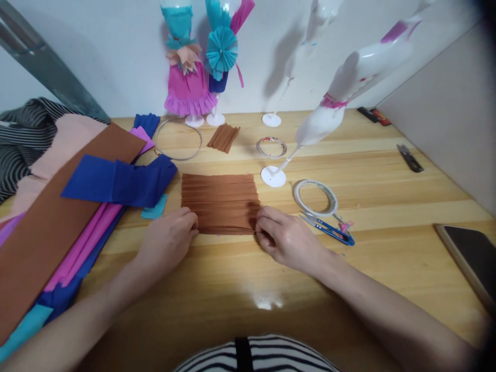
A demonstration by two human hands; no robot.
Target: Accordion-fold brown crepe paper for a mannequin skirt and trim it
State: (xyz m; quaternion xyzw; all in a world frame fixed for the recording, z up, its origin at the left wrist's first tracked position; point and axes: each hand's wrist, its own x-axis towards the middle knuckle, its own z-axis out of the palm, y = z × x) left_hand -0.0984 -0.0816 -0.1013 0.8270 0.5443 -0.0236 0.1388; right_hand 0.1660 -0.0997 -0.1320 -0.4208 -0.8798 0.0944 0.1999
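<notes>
A sheet of brown crepe paper (220,199), creased into narrow crosswise pleats, lies flat on the wooden table in front of me. My left hand (174,232) pinches its near left corner with curled fingers. At the near right corner my right hand (281,233) grips the same sheet between thumb and fingers. The pleats are packed tightest along the near edge. Right of that hand lie blue-handled thread snips (329,228) and a roll of double-sided tape (315,197). A small pleated brown piece (223,138) rests farther back.
Crepe paper sheets, brown (58,222) and blue (116,181) among them, pile up at left. Mannequin-like white balloon figures (321,121) on stands and paper-dressed ones (188,85) line the back. A wire ring (179,139), clear tape roll (271,147), cutter (409,157) and phone (470,258) lie around.
</notes>
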